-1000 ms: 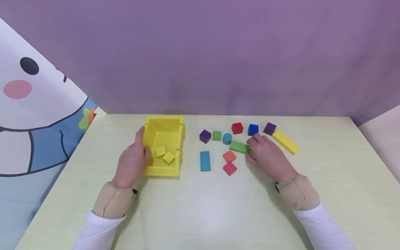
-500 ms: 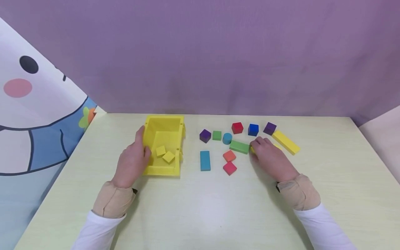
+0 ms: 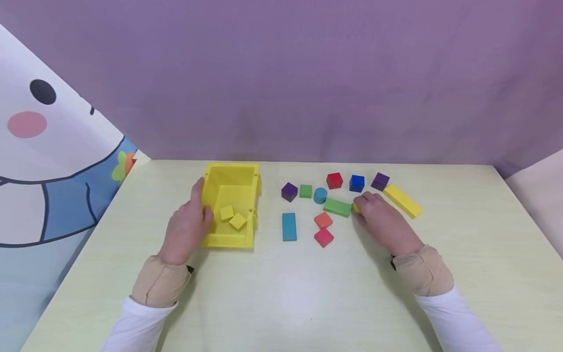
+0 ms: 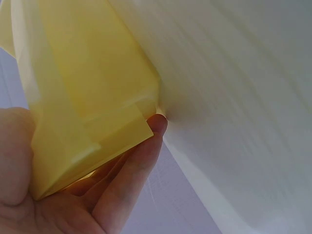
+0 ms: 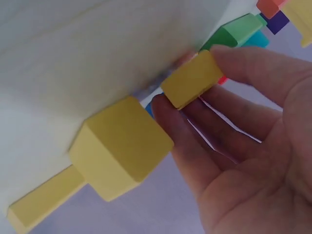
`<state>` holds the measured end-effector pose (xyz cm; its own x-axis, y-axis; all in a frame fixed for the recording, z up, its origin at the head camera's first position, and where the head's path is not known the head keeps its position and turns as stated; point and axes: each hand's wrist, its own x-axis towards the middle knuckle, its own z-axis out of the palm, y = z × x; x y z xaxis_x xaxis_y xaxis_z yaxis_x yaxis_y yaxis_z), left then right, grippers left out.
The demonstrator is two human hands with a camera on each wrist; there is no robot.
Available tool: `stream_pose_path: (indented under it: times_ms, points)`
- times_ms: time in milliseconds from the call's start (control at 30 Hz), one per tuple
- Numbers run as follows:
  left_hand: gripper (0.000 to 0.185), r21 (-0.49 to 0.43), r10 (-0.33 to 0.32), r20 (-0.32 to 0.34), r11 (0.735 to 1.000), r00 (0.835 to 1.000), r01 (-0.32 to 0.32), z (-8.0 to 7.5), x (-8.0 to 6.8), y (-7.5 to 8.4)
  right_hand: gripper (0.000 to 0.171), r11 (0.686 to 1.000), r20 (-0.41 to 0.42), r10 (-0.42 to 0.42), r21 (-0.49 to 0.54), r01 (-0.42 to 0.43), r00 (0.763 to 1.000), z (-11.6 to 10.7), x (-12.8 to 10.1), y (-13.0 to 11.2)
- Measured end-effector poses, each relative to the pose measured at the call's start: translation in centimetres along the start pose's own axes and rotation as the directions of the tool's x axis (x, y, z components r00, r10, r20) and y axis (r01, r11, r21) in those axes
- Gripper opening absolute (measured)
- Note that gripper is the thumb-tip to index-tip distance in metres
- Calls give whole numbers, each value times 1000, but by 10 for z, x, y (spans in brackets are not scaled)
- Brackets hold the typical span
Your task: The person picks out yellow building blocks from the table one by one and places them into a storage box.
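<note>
Yellow is the small block (image 5: 191, 79) pinched between thumb and fingertips of the right hand (image 3: 381, 221); in the head view only a sliver of it shows at the hand's 10 o'clock, just beside the right end of the green bar (image 3: 337, 207). In the right wrist view a second yellow cube (image 5: 122, 146) sits on the counter (image 3: 281, 293) close under the hand, with the long yellow bar (image 3: 402, 200) beyond it, at the hand's 1 o'clock in the head view.

Around the hand lie the loose blocks. Counted: two purple cubes (image 3: 289, 191) (image 3: 380, 181), one small green cube (image 3: 305, 191), one teal cylinder (image 3: 320, 195), one red cube (image 3: 334, 180), one blue cube (image 3: 357, 183), one teal bar (image 3: 289, 226), one orange block (image 3: 323, 220) and one pinkish-red block (image 3: 323, 237). The purple, green, teal, red and blue pieces form a row at 10 to 12 o'clock from the hand; the teal bar, orange and pinkish-red pieces lie at its 9 o'clock.

Well apart at 9 o'clock stands one yellow box (image 3: 230, 171), open at the top, with two yellow cubes (image 3: 226, 212) (image 3: 238, 221) inside, touching each other. The left hand (image 3: 186, 227) holds the box's left wall, thumb over the rim and fingers curled against its outside.
</note>
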<state>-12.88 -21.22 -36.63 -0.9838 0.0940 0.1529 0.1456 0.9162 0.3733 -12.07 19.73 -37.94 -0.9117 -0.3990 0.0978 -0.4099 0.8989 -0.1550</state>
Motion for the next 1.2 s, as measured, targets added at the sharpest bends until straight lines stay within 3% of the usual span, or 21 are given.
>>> stream_pose_path:
  times_ms: [233,600,967,1200]
  points:
    - [64,1,-2,0,1000,1000,2,1,0,-1,35,999,-22,23,32,-22,1000,-5,3,-2]
    - [63,-3,14,-6,1000,1000,-14,0,-1,-1,36,995,-115,-18,99,30,993,-16,10,-12]
    - [62,5,32,-25,999,999,-32,2,-1,-1,35,982,-142,-24,182,50,990,-31,18,-28]
    - [63,11,21,-18,1000,1000,-20,1,-1,-1,38,981,-162,-54,176,82,985,-34,22,-38]
